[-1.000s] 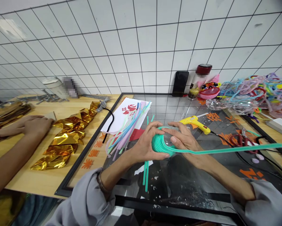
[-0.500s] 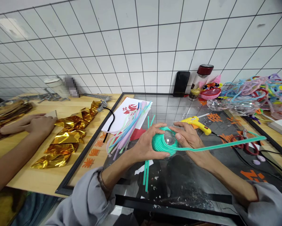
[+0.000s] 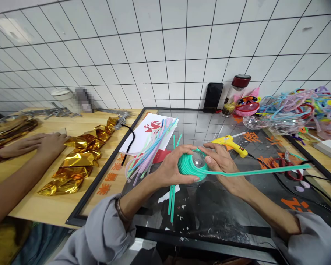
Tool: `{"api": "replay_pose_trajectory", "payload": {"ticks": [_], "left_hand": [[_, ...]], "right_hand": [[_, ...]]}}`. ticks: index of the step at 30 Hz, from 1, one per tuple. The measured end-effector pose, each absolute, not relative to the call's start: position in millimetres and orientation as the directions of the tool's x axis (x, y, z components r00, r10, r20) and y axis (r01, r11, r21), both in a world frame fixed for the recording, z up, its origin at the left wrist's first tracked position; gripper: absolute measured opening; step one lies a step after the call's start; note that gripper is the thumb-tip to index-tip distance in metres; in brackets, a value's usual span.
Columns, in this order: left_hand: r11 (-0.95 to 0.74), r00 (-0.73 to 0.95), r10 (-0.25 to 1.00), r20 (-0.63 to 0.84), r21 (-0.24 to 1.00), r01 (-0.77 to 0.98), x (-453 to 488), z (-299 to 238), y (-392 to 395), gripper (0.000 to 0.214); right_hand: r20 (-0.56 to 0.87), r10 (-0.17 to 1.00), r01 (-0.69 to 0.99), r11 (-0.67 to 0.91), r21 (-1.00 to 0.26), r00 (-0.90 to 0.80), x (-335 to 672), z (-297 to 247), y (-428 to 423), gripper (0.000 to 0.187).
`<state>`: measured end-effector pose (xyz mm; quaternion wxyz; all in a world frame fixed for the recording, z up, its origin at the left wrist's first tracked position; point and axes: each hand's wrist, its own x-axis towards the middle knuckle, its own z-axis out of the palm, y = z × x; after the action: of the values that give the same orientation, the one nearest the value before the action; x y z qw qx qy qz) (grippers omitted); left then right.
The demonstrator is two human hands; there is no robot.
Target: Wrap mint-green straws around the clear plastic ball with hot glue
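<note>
My left hand (image 3: 171, 165) is curled round a clear ball (image 3: 199, 160) whose left side is wound with rows of green pipe cleaner (image 3: 189, 168). On the ball's right side rests my right hand (image 3: 223, 160), its thumb and fingers closed against the rim of the winding. A long loose tail of the green pipe cleaner runs from the ball past my right wrist and sticks out to the right. Part of the ball is hidden by my fingers. Two or so straight green pipe cleaners (image 3: 172, 206) lie on the dark tabletop beneath my left hand.
A yellow glue gun (image 3: 230, 144) lies behind my right hand, with red-handled scissors (image 3: 288, 167) farther right. Loose pastel pipe cleaners (image 3: 148, 154) lie on white paper (image 3: 132, 138). A co-worker's hands (image 3: 43, 143) rest left, beside gold foil (image 3: 79, 158). Phone (image 3: 213, 97) and bottle (image 3: 234, 95) stand behind.
The tip of the loose green tail has dipped slightly. My hands keep nearly the same hold on the ball. At the left, the co-worker's nearer hand has shifted a little to the right.
</note>
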<state>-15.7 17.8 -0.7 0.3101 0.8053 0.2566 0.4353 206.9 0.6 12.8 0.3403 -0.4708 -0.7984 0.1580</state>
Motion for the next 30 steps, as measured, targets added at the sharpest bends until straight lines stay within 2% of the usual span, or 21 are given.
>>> {"api": "replay_pose_trajectory", "payload": {"ticks": [8,18,21,24,27,30], "left_hand": [[-0.602,0.462,0.755,0.465,0.77,0.209,-16,0,15,0.08],[-0.562,0.424,0.797,0.43,0.786,0.259,-14,0,15,0.081],[-0.559,0.398,0.804,0.441,0.789,0.254,-11,-2,16,0.081],[-0.554,0.391,0.802,0.451,0.807,0.205,-8,-2,16,0.072],[-0.55,0.389,0.803,0.452,0.813,0.19,-6,-2,15,0.066],[-0.554,0.402,0.798,0.448,0.809,0.198,-7,-1,15,0.064]], "right_hand": [[0.429,0.841,0.665,0.529,-0.527,-0.329,207,10,0,0.057],[0.434,0.828,0.68,0.547,-0.489,-0.354,211,12,-2,0.051],[0.479,0.777,0.629,0.62,-0.469,-0.408,212,17,-3,0.045],[0.566,0.689,0.544,0.716,-0.437,-0.453,210,25,-6,0.052],[0.639,0.655,0.45,0.75,-0.485,-0.403,204,33,-8,0.033],[0.646,0.698,0.37,0.714,-0.594,-0.309,195,36,-8,0.011]]}}
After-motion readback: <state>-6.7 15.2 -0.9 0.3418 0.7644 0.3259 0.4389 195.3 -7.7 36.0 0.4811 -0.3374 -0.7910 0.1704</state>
